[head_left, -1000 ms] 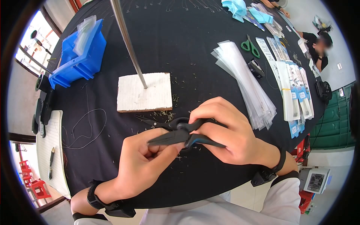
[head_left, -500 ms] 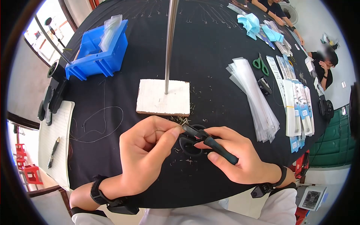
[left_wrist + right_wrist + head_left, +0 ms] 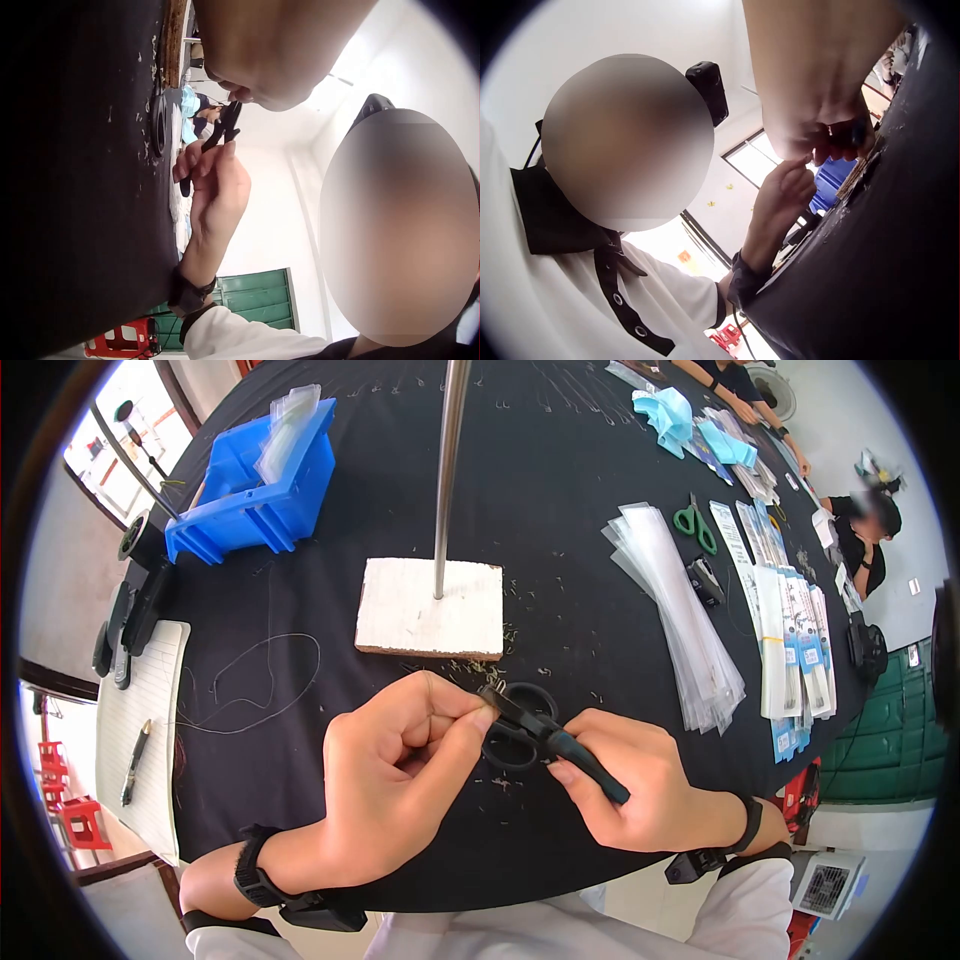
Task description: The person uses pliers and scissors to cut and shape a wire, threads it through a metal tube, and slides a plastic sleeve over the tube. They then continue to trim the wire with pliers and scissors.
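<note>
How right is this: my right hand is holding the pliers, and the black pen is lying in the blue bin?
Not quite. The black pen is lying on the lined notebook, not in the blue bin; the head view shows it. Your right hand is holding the pliers, as you said.

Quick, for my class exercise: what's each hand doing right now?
Left hand: closed, pinching something too small to identify at the tip of the pliers.
Right hand: closed, holding the pliers by a handle.
</note>
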{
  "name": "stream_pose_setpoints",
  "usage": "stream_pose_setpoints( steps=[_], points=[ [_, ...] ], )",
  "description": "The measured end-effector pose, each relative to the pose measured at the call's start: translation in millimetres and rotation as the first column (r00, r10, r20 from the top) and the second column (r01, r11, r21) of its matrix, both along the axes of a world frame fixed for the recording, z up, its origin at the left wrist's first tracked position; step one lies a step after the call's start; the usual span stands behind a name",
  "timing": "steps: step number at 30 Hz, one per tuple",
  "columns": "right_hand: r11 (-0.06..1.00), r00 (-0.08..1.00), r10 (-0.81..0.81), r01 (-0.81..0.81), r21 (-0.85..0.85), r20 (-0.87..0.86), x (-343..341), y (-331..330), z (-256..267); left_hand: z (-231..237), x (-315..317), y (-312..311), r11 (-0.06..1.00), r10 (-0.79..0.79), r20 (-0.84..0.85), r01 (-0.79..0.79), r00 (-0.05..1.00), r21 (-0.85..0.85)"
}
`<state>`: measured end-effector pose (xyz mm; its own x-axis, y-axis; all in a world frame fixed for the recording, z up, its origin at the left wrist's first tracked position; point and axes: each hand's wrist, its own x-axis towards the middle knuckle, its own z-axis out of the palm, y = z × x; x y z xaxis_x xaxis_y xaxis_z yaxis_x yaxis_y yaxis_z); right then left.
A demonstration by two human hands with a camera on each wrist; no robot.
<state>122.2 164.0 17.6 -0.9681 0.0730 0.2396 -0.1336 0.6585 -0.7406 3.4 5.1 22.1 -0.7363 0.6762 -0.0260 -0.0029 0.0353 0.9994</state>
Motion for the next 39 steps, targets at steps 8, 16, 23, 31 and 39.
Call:
stream_pose_setpoints(
  steps=[8, 16, 23, 31, 39],
  points=[
    [0.949, 0.989, 0.088, -0.046, -0.312, 0.122, -3.9, 4.6, 3.6, -2.0, -3.8, -2.6, 1.0, -0.01, -0.324, 0.007, 0.946, -0.01],
    [0.988, 0.987, 0.069, -0.047, -0.145, 0.147, -1.9, 5.5, 9.0, -7.1, -5.7, -1.0, 0.999, -0.029, -0.516, 0.016, 0.856, -0.031],
    [0.946, 0.973, 0.125, -0.058, -0.32, 0.192, -4.7, 8.6, 6.7, -0.3, -6.0, -2.7, 0.999, -0.042, -0.294, 0.032, 0.955, -0.038],
    [0.947, 0.966, 0.182, -0.121, -0.298, 0.186, -9.0, 17.9, 3.6, -0.2, -19.9, -4.0, 0.983, -0.184, 0.372, 0.161, 0.91, 0.092],
    [0.978, 0.978, 0.081, -0.042, -0.204, 0.191, -6.5, 11.1, 6.2, -4.6, -21.0, -3.5, 0.981, -0.189, 0.428, 0.151, 0.884, 0.121]
  ],
)
